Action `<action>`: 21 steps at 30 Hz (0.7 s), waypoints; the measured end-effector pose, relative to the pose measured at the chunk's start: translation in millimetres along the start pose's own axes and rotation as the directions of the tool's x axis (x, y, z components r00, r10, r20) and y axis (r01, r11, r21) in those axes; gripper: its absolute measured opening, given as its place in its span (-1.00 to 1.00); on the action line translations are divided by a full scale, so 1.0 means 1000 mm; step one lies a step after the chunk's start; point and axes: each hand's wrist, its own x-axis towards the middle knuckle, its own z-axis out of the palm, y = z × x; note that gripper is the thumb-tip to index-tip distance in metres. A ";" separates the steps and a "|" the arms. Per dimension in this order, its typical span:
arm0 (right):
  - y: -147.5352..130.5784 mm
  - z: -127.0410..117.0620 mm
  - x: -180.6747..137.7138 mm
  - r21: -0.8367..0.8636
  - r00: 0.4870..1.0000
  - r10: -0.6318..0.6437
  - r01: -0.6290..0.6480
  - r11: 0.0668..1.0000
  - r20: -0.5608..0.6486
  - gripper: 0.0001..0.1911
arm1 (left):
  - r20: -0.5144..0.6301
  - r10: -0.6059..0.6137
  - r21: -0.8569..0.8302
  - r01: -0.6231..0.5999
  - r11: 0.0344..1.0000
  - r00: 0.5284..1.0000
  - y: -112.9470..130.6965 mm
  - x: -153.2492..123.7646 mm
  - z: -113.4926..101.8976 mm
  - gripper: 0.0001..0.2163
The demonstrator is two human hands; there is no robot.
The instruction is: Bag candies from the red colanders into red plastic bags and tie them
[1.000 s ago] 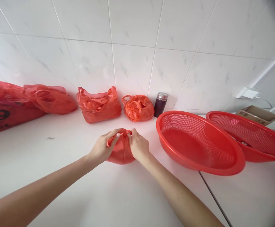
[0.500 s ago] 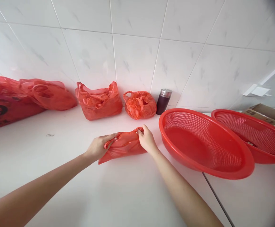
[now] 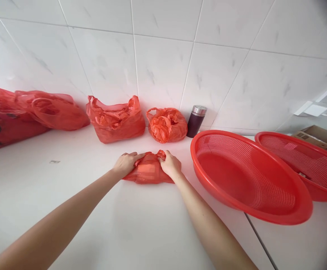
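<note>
A red plastic bag [image 3: 148, 172] lies on the white table in front of me, with a paler boxy shape showing through its thin film. My left hand [image 3: 125, 164] is closed on the bag's upper left edge, fingers over the gathered plastic. At the upper right, my right hand [image 3: 171, 164] pinches a bunched part of the same bag. What is inside is hidden. Just behind stand a red bag with raised handles [image 3: 115, 122] and a smaller, crumpled red bag [image 3: 167, 126].
A dark bottle with a silver lid [image 3: 196, 120] stands by the tiled wall. Two red plastic baskets, a near one [image 3: 227, 180] and a far one [image 3: 289, 153], sit to the right, before a cardboard box [image 3: 320, 137]. Large red bags [image 3: 11, 120] line the left.
Both hands have drawn the bag's top edge together, and its lower left corner has pulled in. The bag looks shorter and more bunched. The view has shifted slightly.
</note>
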 end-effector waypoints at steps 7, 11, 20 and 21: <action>0.003 0.003 0.005 -0.077 1.000 -0.011 0.011 0.997 -0.002 -0.73 | 0.028 0.005 0.095 -0.008 0.995 1.000 -0.001 0.011 0.013 -0.50; 0.004 0.004 0.006 -0.091 1.000 -0.013 0.013 0.996 -0.003 -0.74 | 0.040 0.003 0.099 -0.007 0.995 0.999 0.001 0.012 0.012 -0.50; 0.006 0.004 0.004 -0.033 0.999 -0.023 0.022 0.999 -0.026 -0.74 | 0.036 -0.066 -0.115 0.070 0.991 0.997 0.003 0.011 0.012 -0.59; 0.007 0.004 0.003 -0.012 0.999 -0.026 0.026 1.000 -0.033 -0.70 | 0.035 -0.079 -0.167 0.084 0.982 0.996 0.003 0.009 0.011 -0.61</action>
